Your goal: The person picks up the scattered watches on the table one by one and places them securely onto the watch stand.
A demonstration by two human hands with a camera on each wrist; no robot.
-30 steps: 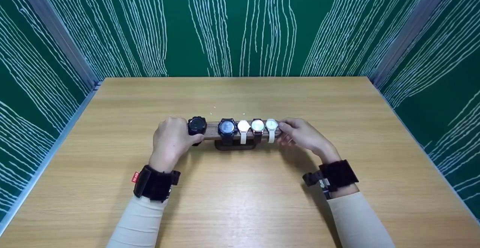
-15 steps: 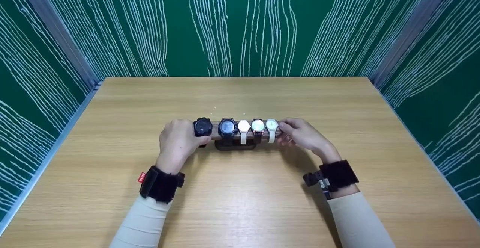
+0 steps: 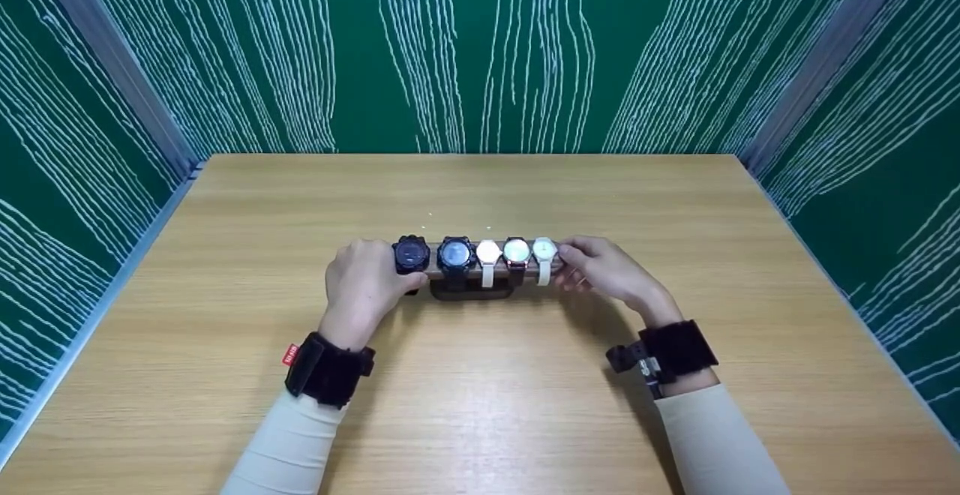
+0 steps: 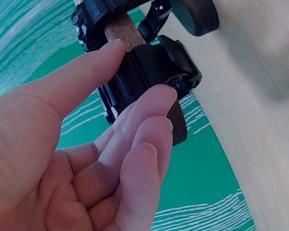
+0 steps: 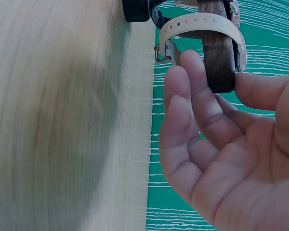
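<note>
My left hand (image 3: 364,277) grips a black digital watch (image 3: 411,253) that loops round the left end of a dark wooden watch stand (image 5: 220,67). In the left wrist view, thumb and fingers hold the black watch (image 4: 144,65) from both sides, and its open clasp part sticks out. At the other end, my right hand (image 3: 607,266) pinches the bar's tip, thumb on one side and fingers on the other. Beside that thumb sits a white-strapped watch (image 3: 544,251); its buckled strap (image 5: 202,23) hangs round the bar.
Along the bar between are a dark digital watch (image 3: 455,253), a watch with a bright face and white strap (image 3: 487,253), and a brown-strapped watch (image 3: 516,252). The stand's base (image 3: 471,291) rests on the wooden table (image 3: 480,390). Green panels (image 3: 480,52) with white lines surround it.
My left hand has moved right, sliding the black watch along the bar toward the neighbouring dark watch. The right hand and the stand have stayed in place.
</note>
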